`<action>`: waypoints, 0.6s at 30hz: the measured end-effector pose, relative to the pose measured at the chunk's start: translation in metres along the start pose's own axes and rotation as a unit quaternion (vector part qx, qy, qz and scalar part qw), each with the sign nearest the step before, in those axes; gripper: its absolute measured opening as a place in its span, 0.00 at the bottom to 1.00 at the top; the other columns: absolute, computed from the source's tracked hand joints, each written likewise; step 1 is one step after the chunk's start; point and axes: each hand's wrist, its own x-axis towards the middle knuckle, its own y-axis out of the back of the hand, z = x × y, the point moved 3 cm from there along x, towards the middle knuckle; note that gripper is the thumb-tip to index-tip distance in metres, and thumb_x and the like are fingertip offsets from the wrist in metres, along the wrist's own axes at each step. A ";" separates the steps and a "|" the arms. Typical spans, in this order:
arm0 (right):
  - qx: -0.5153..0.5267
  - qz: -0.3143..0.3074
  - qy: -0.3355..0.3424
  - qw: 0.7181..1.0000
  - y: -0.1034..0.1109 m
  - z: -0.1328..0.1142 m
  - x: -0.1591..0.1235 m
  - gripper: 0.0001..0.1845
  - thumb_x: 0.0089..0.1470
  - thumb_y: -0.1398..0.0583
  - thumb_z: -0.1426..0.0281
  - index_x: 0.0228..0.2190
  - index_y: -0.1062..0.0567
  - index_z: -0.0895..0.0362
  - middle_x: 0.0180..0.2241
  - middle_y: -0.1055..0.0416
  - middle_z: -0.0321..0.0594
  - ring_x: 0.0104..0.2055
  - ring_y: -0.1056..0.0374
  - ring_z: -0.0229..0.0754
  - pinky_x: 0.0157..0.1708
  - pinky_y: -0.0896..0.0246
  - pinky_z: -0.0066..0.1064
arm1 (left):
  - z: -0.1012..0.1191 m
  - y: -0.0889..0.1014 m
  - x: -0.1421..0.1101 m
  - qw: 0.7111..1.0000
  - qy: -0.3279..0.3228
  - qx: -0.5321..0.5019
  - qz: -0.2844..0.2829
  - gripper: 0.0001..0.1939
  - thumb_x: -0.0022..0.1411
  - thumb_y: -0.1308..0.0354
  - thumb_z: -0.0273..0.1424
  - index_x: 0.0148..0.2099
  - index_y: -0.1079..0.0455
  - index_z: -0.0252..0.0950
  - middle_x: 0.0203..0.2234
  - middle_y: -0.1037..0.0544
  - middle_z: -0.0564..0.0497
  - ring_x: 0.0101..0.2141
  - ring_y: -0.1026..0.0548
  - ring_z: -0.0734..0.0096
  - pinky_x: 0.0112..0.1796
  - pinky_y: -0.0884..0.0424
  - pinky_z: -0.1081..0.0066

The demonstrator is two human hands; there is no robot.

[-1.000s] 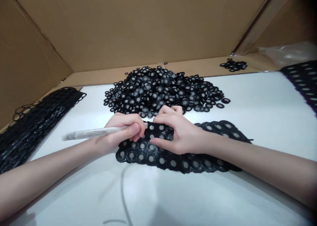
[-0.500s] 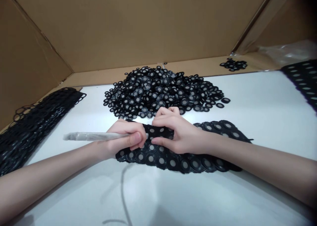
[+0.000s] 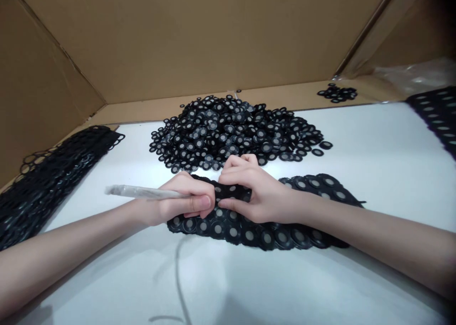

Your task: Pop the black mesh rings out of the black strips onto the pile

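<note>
The black dotted sheet (image 3: 250, 234) lies on the worktop (image 3: 135, 277) beneath both hands, long axis running left to right, the left hand's (image 3: 185, 196) fingers closed round a white stick (image 3: 138, 192) over its left end, the right hand's (image 3: 261, 192) half-spread nearer its middle.

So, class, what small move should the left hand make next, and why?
Probably ease the left hand slightly leftward: its fingers hide one end of the slim, whitish rod that it grips, and they sit close beside the right hand over the black sheet of pale-centred discs.
</note>
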 end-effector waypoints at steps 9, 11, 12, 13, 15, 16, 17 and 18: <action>-0.009 -0.001 -0.015 1.000 0.001 -0.001 0.000 0.11 0.48 0.38 0.69 0.23 0.36 0.59 0.28 0.37 0.36 0.37 0.43 0.41 0.42 0.58 0.38 | -0.005 -0.003 -0.002 0.999 0.020 -0.032 0.032 0.21 0.66 0.53 0.39 0.26 0.33 0.31 0.13 0.38 0.56 0.17 0.40 0.78 0.20 0.46 0.76; -0.006 0.001 -0.024 1.000 0.000 -0.001 0.000 0.14 0.47 0.36 0.64 0.24 0.35 0.59 0.28 0.39 0.37 0.37 0.43 0.42 0.43 0.58 0.39 | -0.005 -0.003 -0.003 0.997 0.028 -0.045 0.057 0.21 0.65 0.51 0.40 0.26 0.33 0.31 0.13 0.37 0.56 0.17 0.40 0.78 0.20 0.45 0.76; -0.006 0.006 -0.033 0.999 0.000 0.000 0.000 0.17 0.46 0.35 0.60 0.24 0.34 0.59 0.29 0.39 0.37 0.37 0.44 0.42 0.44 0.57 0.39 | -0.005 -0.003 -0.004 0.996 0.028 -0.048 0.069 0.21 0.65 0.51 0.41 0.26 0.33 0.31 0.13 0.36 0.56 0.17 0.39 0.78 0.20 0.45 0.76; -0.007 0.011 -0.045 0.999 0.000 0.001 0.000 0.20 0.44 0.34 0.56 0.25 0.32 0.59 0.30 0.40 0.38 0.38 0.44 0.43 0.44 0.57 0.39 | -0.003 -0.003 -0.005 0.995 0.026 -0.046 0.081 0.21 0.65 0.51 0.41 0.26 0.33 0.31 0.13 0.36 0.55 0.17 0.39 0.78 0.20 0.44 0.76; -0.008 0.016 -0.071 0.997 0.000 0.002 0.000 0.24 0.38 0.33 0.51 0.26 0.29 0.58 0.32 0.41 0.39 0.39 0.46 0.44 0.45 0.56 0.39 | 0.001 -0.004 -0.006 0.995 0.012 -0.030 0.095 0.21 0.65 0.51 0.42 0.26 0.32 0.32 0.14 0.35 0.55 0.18 0.38 0.78 0.21 0.43 0.76; -0.008 0.014 -0.081 0.997 -0.001 0.003 0.000 0.25 0.36 0.32 0.50 0.26 0.28 0.58 0.33 0.42 0.39 0.40 0.46 0.45 0.45 0.55 0.39 | 0.003 -0.005 -0.007 0.995 0.003 -0.018 0.098 0.21 0.65 0.51 0.41 0.27 0.32 0.32 0.15 0.35 0.55 0.18 0.38 0.78 0.22 0.43 0.76; -0.006 0.008 -0.087 0.996 -0.001 0.003 0.000 0.25 0.35 0.32 0.50 0.26 0.28 0.58 0.34 0.42 0.39 0.41 0.47 0.46 0.45 0.55 0.39 | 0.005 -0.006 -0.008 0.995 -0.005 -0.005 0.098 0.21 0.66 0.51 0.41 0.27 0.32 0.32 0.15 0.34 0.54 0.19 0.37 0.77 0.22 0.42 0.76; -0.003 0.002 -0.088 0.996 -0.001 0.003 0.000 0.25 0.34 0.31 0.50 0.25 0.28 0.58 0.34 0.42 0.40 0.41 0.47 0.46 0.45 0.54 0.39 | 0.007 -0.008 -0.008 0.995 -0.013 0.007 0.098 0.21 0.66 0.52 0.41 0.27 0.32 0.32 0.16 0.34 0.54 0.20 0.37 0.77 0.23 0.42 0.76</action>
